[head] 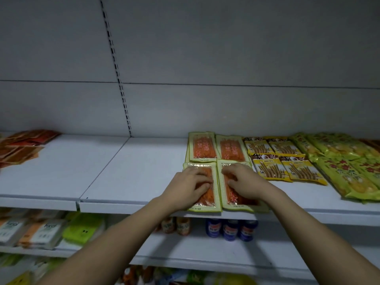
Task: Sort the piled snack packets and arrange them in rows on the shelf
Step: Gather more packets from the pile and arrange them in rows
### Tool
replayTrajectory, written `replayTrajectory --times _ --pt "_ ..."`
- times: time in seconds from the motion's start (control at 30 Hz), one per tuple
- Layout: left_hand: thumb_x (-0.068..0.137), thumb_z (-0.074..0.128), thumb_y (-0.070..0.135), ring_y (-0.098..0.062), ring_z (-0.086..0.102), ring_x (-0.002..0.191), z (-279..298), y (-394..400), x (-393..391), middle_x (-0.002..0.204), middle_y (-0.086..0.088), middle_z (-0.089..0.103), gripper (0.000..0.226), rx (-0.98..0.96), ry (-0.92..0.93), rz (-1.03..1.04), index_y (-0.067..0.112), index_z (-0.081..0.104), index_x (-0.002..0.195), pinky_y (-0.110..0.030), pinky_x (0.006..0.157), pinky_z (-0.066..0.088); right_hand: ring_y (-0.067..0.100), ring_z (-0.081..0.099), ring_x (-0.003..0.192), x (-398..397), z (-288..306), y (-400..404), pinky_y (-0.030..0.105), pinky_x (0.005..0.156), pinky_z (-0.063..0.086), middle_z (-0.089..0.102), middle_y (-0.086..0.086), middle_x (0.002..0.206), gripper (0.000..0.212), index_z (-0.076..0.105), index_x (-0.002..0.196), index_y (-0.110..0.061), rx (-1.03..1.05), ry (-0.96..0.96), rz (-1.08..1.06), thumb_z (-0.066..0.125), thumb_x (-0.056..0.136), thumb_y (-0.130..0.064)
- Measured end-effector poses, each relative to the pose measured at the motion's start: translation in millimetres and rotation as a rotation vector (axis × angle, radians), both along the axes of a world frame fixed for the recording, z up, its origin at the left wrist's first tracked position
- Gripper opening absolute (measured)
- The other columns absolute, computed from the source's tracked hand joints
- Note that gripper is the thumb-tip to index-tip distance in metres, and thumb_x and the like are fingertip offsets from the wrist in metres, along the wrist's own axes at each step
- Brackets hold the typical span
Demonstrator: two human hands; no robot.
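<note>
Your left hand [190, 185] and right hand [245, 182] press, fingers bent, on two front orange packets [205, 200] at the shelf [133, 171] edge; nothing pinched. Two more behind, yellow packets [285, 163] beside.

Dim, soft-focus, wide-angle edge warp

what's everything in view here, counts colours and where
orange snack packets: four, orange with pale green borders, two rows of two, top shelf centre
yellow snack packets: four showing, yellow, right of the orange ones
green snack packets: several, yellow-green, far right
red packets: loose pile, red-brown, far left
top shelf: one, white
blue bottles: three, lower shelf
left hand: on front-left orange packet
right hand: on front-right orange packet
</note>
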State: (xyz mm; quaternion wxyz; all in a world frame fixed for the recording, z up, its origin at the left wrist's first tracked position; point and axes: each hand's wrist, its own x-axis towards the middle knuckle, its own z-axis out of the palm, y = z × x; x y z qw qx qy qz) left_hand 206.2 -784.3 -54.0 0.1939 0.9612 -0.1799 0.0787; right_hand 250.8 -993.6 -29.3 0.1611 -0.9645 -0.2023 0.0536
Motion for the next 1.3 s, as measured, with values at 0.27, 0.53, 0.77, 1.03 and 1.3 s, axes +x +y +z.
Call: replayTrajectory --times 0.27,0.53,0.77,1.03,1.3 --pt "0.102 0.043 0.043 -0.017 0.041 0.134 20.0 50.7 -20.0 0.141 0.008 0.054 0.035 -0.003 -0.048 0.292 0.034 0.061 0.13 -0.041 0.111 0.028 0.015 0.059 0.095 -32.3 27.2 71.1 0.029 0.079 0.044 0.066 -0.004 0.104 0.019 0.066 0.112 -0.019 0.287 -0.229 -0.016 0.054 0.098 -0.021" --pt "0.1 0.042 0.044 -0.022 0.045 0.129 20.8 249.4 -101.0 0.139 0.002 0.056 0.039 0.028 0.062 0.645 0.031 0.058 0.133 -0.042 0.104 0.036 0.015 0.063 0.085 -77.7 25.6 283.2 0.038 0.08 0.054 0.069 -0.008 0.092 0.019 0.069 0.093 -0.024 0.291 -0.07 0.197 0.05 0.096 -0.028" --pt "0.1 0.042 0.045 -0.023 0.049 0.121 1.8 418.1 -212.0 0.127 0.004 0.06 0.034 0.013 0.07 0.87 0.031 0.062 0.123 -0.042 0.096 0.044 0.016 0.063 0.081 -155.0 8.1 489.2 0.039 0.08 0.053 0.07 -0.003 0.085 0.019 0.068 0.084 -0.023 0.349 0.081 0.415 0.053 0.095 -0.025" --pt "0.101 0.045 0.043 -0.019 0.051 0.112 23.7 553.7 -265.5 0.117 0.003 0.061 0.03 -0.055 0.021 0.96 0.029 0.063 0.121 -0.037 0.089 0.047 0.011 0.062 0.081 -182.3 23.2 620.5 0.037 0.077 0.054 0.068 -0.007 0.088 0.017 0.068 0.087 -0.024 0.351 0.118 0.54 0.054 0.096 -0.026" --pt "0.1 0.051 0.038 -0.016 0.047 0.123 2.6 615.6 -215.6 0.129 0.004 0.058 0.03 -0.206 -0.036 0.853 0.028 0.061 0.126 -0.029 0.097 0.044 0.014 0.059 0.091 -109.4 5.6 678.5 0.032 0.076 0.05 0.064 -0.003 0.104 0.008 0.062 0.091 -0.021 0.368 -0.008 0.394 0.056 0.096 -0.02"
